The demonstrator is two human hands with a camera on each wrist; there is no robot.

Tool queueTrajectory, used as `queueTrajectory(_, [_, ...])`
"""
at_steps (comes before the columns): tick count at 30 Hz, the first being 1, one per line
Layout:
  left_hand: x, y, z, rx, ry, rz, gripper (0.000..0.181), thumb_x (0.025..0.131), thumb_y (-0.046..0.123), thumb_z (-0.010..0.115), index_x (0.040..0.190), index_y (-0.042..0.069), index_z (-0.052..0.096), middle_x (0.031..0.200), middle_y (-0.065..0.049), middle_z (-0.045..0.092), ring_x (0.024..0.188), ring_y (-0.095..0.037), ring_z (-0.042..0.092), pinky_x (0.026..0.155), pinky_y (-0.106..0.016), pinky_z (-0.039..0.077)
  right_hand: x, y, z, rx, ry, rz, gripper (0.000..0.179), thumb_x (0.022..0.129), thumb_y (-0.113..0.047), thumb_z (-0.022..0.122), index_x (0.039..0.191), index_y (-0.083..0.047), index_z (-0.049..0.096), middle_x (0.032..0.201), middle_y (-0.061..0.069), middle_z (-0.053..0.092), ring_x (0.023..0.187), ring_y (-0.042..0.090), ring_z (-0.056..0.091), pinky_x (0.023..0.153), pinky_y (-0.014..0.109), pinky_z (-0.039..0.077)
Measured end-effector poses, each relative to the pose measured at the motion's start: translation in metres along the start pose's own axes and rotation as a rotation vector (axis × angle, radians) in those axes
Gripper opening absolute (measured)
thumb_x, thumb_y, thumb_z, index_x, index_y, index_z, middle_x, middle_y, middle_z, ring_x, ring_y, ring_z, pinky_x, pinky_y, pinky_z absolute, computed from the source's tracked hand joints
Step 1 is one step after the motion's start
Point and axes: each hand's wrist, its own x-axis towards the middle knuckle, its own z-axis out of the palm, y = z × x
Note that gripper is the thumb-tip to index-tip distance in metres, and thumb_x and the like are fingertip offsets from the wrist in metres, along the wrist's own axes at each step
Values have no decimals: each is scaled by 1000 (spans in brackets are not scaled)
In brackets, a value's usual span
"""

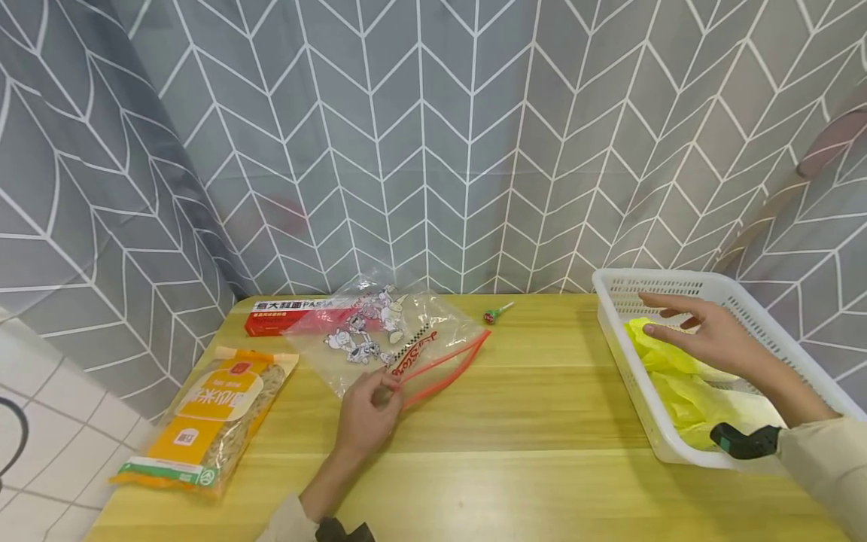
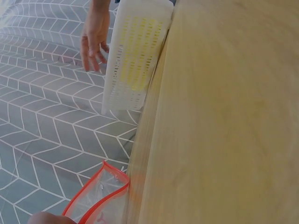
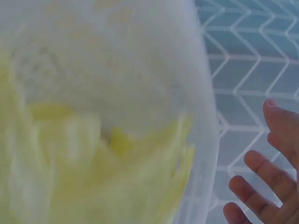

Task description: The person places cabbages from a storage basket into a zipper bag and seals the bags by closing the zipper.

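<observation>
A clear plastic zip bag point(image 1: 413, 342) with cartoon print and a red zip edge lies on the table, its mouth partly parted. My left hand point(image 1: 369, 414) pinches the bag at the near end of that red edge. In the left wrist view the bag point(image 2: 105, 191) shows its red-rimmed mouth, and only a bit of the hand is visible. Over the white basket point(image 1: 633, 399) hovers my right hand point(image 1: 721, 339), fingers spread and holding nothing. Crumpled yellow translucent material point(image 1: 684, 399) lies inside the basket, below the hand.
A red pasta box point(image 1: 271, 322) sits at the back left, partly behind the bag. An orange-and-clear food packet point(image 1: 203, 421) lies at the left table edge. Near the back edge is a small lollipop point(image 1: 497, 312). A patterned grey curtain point(image 1: 440, 150) hangs behind the table.
</observation>
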Motion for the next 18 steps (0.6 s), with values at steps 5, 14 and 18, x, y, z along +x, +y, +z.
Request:
queueTrajectory(5, [0,0,0,-6,6,-9,10,80,5,77,82,12,71,110,-15,77,124,-42,64,118,-58,34,-5,25,-10,-30,-26,56,53,93,-22,75,141,-8,60,139,13,62,96,-28,40,72,12,45])
queueTrajectory(14, [-2,0,0,-16,-1,-23,13,78,3,78,84,13,72,102,-9,77,108,-33,70,116,-56,38,-20,56,-22,-57,-60,124,56,94,-26,73,144,-5,55,140,28,55,92,-28,37,66,18,47])
queueTrajectory(18, [-2,1,0,-15,-3,-22,15,78,2,78,84,15,72,97,-4,77,98,-26,69,116,-55,39,-25,67,-25,-60,-58,154,58,93,-28,74,145,-9,55,135,-10,57,93,-28,37,66,22,48])
